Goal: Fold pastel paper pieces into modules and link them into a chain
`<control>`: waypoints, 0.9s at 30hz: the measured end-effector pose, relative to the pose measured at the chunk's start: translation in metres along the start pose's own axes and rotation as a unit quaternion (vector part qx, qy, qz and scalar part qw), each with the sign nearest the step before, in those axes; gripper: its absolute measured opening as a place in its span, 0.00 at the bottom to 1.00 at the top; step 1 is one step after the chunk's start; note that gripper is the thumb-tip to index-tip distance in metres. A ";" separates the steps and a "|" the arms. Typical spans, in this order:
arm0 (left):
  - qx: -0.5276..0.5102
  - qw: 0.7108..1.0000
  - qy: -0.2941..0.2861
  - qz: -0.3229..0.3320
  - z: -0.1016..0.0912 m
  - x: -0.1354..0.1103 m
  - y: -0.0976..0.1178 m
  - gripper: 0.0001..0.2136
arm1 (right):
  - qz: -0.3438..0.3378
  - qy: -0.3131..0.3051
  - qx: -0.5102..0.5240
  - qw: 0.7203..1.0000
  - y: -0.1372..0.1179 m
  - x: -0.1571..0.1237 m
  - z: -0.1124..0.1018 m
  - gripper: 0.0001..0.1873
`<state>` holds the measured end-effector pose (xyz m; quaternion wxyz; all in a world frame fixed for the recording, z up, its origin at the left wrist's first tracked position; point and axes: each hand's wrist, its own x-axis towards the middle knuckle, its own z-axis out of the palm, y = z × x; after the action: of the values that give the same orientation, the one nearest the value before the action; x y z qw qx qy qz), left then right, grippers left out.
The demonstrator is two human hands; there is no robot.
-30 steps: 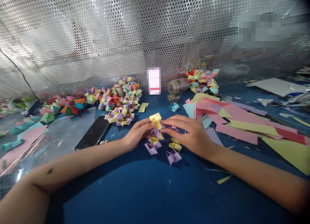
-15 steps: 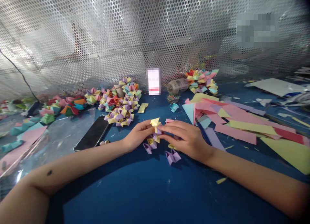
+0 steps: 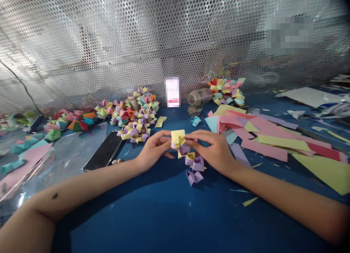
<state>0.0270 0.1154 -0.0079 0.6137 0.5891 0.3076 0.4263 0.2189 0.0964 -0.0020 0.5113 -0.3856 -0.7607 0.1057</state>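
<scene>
Between my two hands is a chain of folded paper pieces, yellow at the top and alternating yellow and purple below. My left hand pinches the top yellow piece from its left side. On the right side, my right hand grips the same top part with thumb and fingertips. The lower part of the chain hangs toward the table, slanting to the right. Just below it a purple folded paper piece rests on the blue table; I cannot tell whether it touches the chain.
Left of my hands lies a black phone, with joined paper modules behind it. A plastic bottle and a paper cluster stand near the perforated metal screen. Coloured paper strips spread across the right side.
The paper chain has turned, so its top yellow piece now faces me and its lower end has swung to the right. My right hand has shifted slightly with it.
</scene>
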 end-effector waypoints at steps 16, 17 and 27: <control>0.047 0.998 0.016 -0.041 0.005 0.000 0.003 0.09 | 0.031 -0.130 0.043 0.990 -0.008 -0.003 0.002 0.12; 0.052 0.998 0.023 -0.037 0.005 0.000 0.003 0.09 | 0.043 -0.137 0.055 0.988 -0.008 -0.003 0.002 0.12; 0.059 0.998 -0.005 -0.037 0.009 -0.003 0.008 0.13 | 0.121 -0.027 0.111 0.986 0.002 -0.002 0.004 0.11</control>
<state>0.0325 0.1081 0.0004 0.5948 0.6144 0.3505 0.3819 0.2169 0.0972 -0.0067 0.5138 -0.4124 -0.7055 0.2612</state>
